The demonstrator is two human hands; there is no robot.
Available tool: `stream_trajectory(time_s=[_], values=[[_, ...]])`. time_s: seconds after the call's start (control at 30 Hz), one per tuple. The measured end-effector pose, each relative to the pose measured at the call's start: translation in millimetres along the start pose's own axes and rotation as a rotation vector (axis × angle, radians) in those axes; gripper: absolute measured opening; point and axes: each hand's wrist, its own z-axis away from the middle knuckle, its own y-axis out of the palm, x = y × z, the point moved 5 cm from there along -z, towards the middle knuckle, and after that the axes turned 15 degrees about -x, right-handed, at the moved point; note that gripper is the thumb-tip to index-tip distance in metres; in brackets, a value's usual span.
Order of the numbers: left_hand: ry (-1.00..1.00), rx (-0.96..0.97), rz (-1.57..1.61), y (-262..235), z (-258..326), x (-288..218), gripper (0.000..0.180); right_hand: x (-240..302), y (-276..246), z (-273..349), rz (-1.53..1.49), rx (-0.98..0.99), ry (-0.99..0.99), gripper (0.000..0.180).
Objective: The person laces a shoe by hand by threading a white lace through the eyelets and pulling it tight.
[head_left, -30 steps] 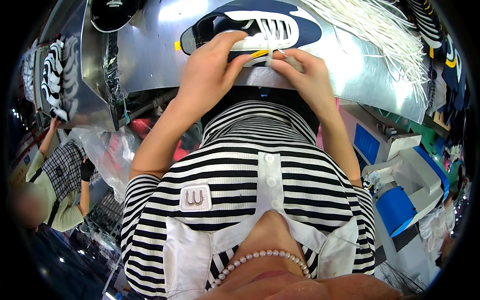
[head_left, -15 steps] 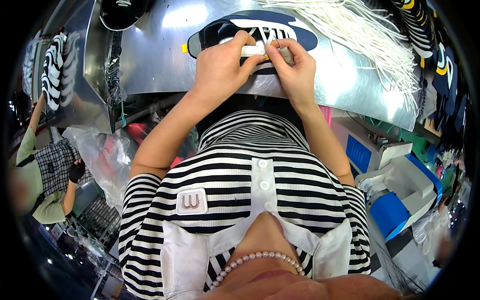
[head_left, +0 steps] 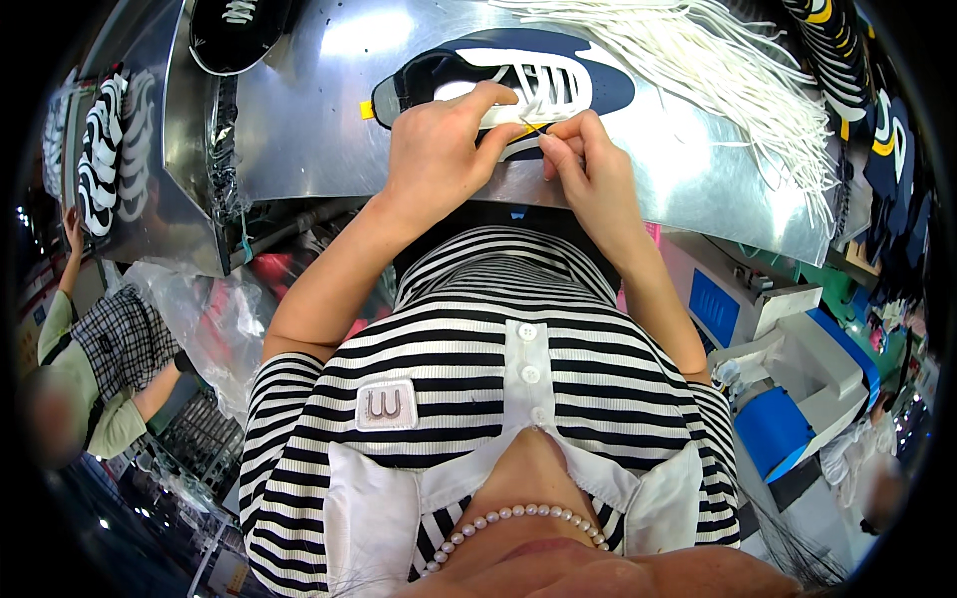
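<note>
A navy and white shoe upper with a yellow tab lies on its side on the metal tabletop, toe to the right. White lace strands cross its throat. My left hand is closed over the near edge of the shoe, thumb and forefinger gripping it beside the eyelets. Just right of it, my right hand is pinched around a thin dark hook-like tool, whose tip points at the lace and eyelet edge. The tool's other end is hidden in my fingers.
Loose white laces are heaped at the table's far right. A black shoe sits at the far left. Shoe parts stand in a row at left, near another person. A grey and blue machine is on the right.
My right hand has drawn slightly toward me, away from the lace, and turned, so the tool's greyish grip no longer shows. My left hand stays on the shoe. The other person's arm has shifted.
</note>
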Motion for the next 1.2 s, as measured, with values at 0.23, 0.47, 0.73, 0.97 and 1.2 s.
stream_trajectory(time_s=[0.23,0.47,0.73,0.97,1.2], values=[[0.236,0.037,0.062,0.1,2.1,-8.4,0.03,2.1,24.9,-17.3,-0.075,-0.063,0.153,0.017],[0.022,0.087,0.019,1.5,4.5,1.8,0.035,6.6,-46.4,-8.8,0.22,0.091,0.102,0.018],[0.094,0.347,-0.019,1.8,-9.1,-2.6,0.03,-12.6,-21.7,-44.0,0.129,-0.42,-0.339,0.02],[0.381,-0.094,0.015,-37.4,29.6,2.3,0.046,-16.5,-33.5,-38.9,-0.223,-0.321,-0.076,0.02],[-1.13,-0.388,1.184,-24.2,98.0,50.3,0.058,2.2,11.2,-38.0,-0.171,-0.197,-0.087,0.021]])
